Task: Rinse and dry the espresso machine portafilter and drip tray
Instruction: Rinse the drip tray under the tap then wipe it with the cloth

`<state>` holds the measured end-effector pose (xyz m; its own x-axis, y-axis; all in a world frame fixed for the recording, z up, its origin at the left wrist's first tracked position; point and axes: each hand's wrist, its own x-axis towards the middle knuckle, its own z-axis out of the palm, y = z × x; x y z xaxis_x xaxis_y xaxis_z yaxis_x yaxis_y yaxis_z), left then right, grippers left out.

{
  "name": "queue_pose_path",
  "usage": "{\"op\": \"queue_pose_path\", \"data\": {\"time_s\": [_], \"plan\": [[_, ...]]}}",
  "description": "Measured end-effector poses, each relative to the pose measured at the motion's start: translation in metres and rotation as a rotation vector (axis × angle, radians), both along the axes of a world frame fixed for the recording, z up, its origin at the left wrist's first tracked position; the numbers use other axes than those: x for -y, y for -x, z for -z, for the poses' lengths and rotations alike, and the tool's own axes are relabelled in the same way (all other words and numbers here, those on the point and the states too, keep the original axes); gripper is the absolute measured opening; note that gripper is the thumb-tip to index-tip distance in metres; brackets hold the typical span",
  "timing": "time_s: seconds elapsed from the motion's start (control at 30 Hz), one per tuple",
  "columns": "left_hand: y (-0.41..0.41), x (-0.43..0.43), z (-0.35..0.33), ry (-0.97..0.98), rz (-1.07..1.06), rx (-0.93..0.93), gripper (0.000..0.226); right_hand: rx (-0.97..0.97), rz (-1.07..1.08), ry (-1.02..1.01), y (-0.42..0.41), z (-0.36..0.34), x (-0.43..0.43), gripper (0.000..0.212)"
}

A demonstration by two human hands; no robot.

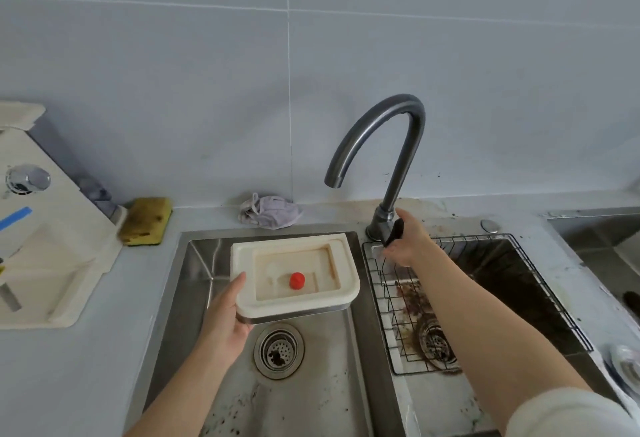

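View from above a double kitchen sink set in a pale grey counter, with a grey tiled wall behind; two bare forearms reach in from the bottom edge.

The left hand (225,325) grips the near left corner of the drip tray (298,308), thumb lying on its top rim and fingers curled underneath; the tray is held in the air, roughly level, over the left basin (194,280), above and just behind the round drain strainer (278,350). The tray is a cream plastic box with a metal band along its lower edge; its recessed top is stained brown, and a small red float (296,280) stands near the middle.

The right hand (410,244) is at the base of the dark gooseneck faucet (398,131), which stands between the two basins; its fingers close round the black lever (394,232), which pokes out by the thumb. The spout curves left, ending above and behind the tray's far right corner. A white sleeve (571,412) covers the right upper arm.

The right basin holds a black wire rack (485,239); brown coffee grounds (412,298) are scattered under it and around its drain. Dark specks dot the floor of the left basin.

On the counter behind the left basin lie a stained yellow sponge (147,222) and a crumpled pale cloth (268,211); a cream espresso machine (41,228) stands at the far left.
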<state>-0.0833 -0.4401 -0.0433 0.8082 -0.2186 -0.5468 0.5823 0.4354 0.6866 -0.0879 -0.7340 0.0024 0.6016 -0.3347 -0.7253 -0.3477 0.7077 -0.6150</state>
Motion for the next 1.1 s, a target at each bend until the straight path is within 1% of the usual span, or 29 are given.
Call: {"op": "queue_pose_path", "data": {"time_s": [0.1,0.17,0.2,0.3,0.47,0.67,0.83,1.1], "plan": [[-0.002,0.003,-0.003,0.004,-0.016,-0.008,0.011,-0.075,-0.064,0.054,-0.013,-0.002,0.003,0.065],[-0.004,0.005,-0.005,-0.001,-0.015,-0.014,0.011,-0.110,-0.100,0.072,-0.019,0.001,0.009,0.061],[-0.005,0.006,-0.006,-0.005,-0.007,-0.011,0.011,-0.129,-0.103,0.084,-0.019,0.002,0.012,0.056],[-0.008,0.008,-0.007,-0.013,0.022,-0.008,0.011,-0.156,-0.066,0.079,-0.020,0.005,0.015,0.033],[-0.009,0.007,-0.006,-0.019,0.056,-0.010,0.012,-0.139,-0.060,0.069,-0.020,0.007,0.015,0.016],[-0.010,0.003,0.000,-0.029,0.043,-0.036,0.014,-0.132,-0.017,0.063,-0.016,0.014,0.018,0.010],[-0.009,0.000,0.002,-0.027,0.035,-0.040,0.014,-0.124,-0.028,0.077,-0.010,0.013,0.014,0.019],[-0.007,-0.004,0.000,-0.020,0.031,-0.026,0.014,-0.105,-0.070,0.083,-0.007,0.015,0.015,0.017]]}}
